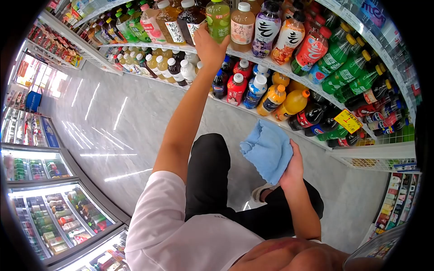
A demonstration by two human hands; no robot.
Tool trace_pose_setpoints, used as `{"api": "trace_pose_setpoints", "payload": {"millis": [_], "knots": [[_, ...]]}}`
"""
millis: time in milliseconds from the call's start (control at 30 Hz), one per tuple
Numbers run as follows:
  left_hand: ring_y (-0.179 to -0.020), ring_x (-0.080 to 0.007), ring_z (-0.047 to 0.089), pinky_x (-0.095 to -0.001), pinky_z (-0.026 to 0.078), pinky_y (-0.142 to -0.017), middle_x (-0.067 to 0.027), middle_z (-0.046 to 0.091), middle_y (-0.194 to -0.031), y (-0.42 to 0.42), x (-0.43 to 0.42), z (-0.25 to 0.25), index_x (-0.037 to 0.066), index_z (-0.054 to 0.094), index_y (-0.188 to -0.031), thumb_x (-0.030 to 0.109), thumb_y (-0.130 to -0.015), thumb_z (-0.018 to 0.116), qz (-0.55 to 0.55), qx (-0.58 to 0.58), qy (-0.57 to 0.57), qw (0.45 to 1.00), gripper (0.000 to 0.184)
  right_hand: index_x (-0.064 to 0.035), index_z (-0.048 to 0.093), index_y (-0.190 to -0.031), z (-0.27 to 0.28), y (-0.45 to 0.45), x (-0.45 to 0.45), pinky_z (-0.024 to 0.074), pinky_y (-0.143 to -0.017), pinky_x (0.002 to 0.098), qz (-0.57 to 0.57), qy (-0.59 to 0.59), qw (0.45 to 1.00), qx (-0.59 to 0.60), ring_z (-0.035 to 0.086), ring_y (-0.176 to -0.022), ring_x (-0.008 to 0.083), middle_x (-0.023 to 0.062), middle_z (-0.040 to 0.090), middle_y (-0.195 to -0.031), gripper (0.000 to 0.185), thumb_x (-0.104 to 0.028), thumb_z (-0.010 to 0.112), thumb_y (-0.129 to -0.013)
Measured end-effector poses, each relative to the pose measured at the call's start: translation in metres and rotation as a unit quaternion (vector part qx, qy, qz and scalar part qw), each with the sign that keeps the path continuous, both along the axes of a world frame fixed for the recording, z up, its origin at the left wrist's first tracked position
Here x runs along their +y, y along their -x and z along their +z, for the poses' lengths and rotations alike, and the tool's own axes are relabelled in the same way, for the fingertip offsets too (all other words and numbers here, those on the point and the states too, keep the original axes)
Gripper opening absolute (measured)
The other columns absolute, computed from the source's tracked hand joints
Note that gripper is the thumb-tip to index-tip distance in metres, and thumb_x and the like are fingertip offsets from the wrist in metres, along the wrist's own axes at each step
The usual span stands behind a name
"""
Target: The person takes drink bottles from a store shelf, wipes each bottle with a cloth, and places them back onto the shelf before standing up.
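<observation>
My left hand [211,47] reaches up to the upper shelf, its fingers and thumb on either side of the lower part of a green drink bottle [219,20]. Its fingers also lie in front of a dark bottle [190,18] with a white label. To the right stands a peach-coloured bottle [242,27] with a white cap. Lower down, my right hand [293,168] is closed on the edge of a folded light-blue cloth [266,151], held over the floor near my knee.
Bottles with purple, orange, red and green labels line the upper shelf [289,70]. More bottles, such as an orange one [271,99], fill the lower shelf. A yellow price tag [348,120] hangs at the right. Glass-fronted coolers [63,217] stand at the left on the grey floor [108,117].
</observation>
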State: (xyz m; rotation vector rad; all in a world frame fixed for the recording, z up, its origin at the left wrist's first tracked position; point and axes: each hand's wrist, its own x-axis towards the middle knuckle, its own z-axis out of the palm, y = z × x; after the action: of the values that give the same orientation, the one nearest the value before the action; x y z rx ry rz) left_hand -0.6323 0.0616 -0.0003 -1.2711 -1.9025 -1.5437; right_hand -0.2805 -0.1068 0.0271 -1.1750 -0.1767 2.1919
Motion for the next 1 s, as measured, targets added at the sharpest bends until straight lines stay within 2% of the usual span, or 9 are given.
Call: {"api": "trace_pose_setpoints", "payload": {"millis": [300, 433, 633, 833, 1000], "knots": [[-0.107, -0.0386, 0.058, -0.0447, 0.048, -0.087, -0.0182, 0.058, -0.115, 0.001, 0.003, -0.002, 0.002, 0.047, -0.128, 0.022, -0.07, 0.086, 0.045, 0.007, 0.023, 0.999, 0.072, -0.0048, 0.053, -0.135, -0.003, -0.001, -0.002, 0.0446, -0.106, 0.0408, 0.014, -0.014, 1.0, 0.008, 0.058, -0.122, 0.028, 0.0109, 0.059, -0.134, 0.053, -0.043, 0.039, -0.102], [-0.11, -0.038, 0.059, -0.0439, 0.049, -0.089, -0.0196, 0.06, -0.121, 0.009, 0.0, -0.007, 0.001, 0.044, -0.132, 0.024, -0.076, 0.083, -0.009, 0.002, 0.029, 1.0, 0.072, -0.0046, 0.052, -0.136, -0.001, -0.002, -0.004, 0.0449, -0.106, 0.0413, 0.011, -0.013, 1.0, 0.004, 0.058, -0.122, 0.028, 0.0113, 0.059, -0.134, 0.053, -0.044, 0.039, -0.101], [-0.103, -0.0415, 0.063, -0.047, 0.051, -0.084, -0.0238, 0.063, -0.119, 0.01, -0.004, -0.008, 0.0, 0.038, -0.139, 0.026, -0.084, 0.075, -0.031, -0.004, 0.065, 0.997, 0.071, -0.005, 0.052, -0.136, -0.001, -0.001, -0.003, 0.0454, -0.105, 0.0415, 0.011, -0.008, 1.0, 0.008, 0.058, -0.121, 0.0282, 0.0115, 0.06, -0.133, 0.054, -0.044, 0.04, -0.101], [-0.099, -0.0444, 0.063, -0.0483, 0.051, -0.081, -0.0249, 0.064, -0.114, 0.024, 0.0, -0.016, 0.002, 0.037, -0.139, 0.024, -0.085, 0.073, -0.081, 0.009, 0.032, 0.996, 0.068, -0.0051, 0.052, -0.136, -0.002, 0.0, -0.002, 0.0453, -0.105, 0.0416, 0.011, -0.005, 1.0, 0.01, 0.058, -0.121, 0.0284, 0.0116, 0.059, -0.134, 0.054, -0.044, 0.04, -0.101], [-0.1, -0.0419, 0.064, -0.0476, 0.051, -0.082, -0.0236, 0.063, -0.118, 0.001, -0.015, 0.004, 0.003, 0.041, -0.136, 0.025, -0.081, 0.077, -0.043, -0.026, 0.067, 0.996, 0.069, -0.0053, 0.053, -0.135, -0.002, -0.001, -0.002, 0.0452, -0.105, 0.0417, 0.009, -0.004, 1.0, 0.001, 0.058, -0.121, 0.0286, 0.0116, 0.059, -0.134, 0.054, -0.044, 0.04, -0.101]]}}
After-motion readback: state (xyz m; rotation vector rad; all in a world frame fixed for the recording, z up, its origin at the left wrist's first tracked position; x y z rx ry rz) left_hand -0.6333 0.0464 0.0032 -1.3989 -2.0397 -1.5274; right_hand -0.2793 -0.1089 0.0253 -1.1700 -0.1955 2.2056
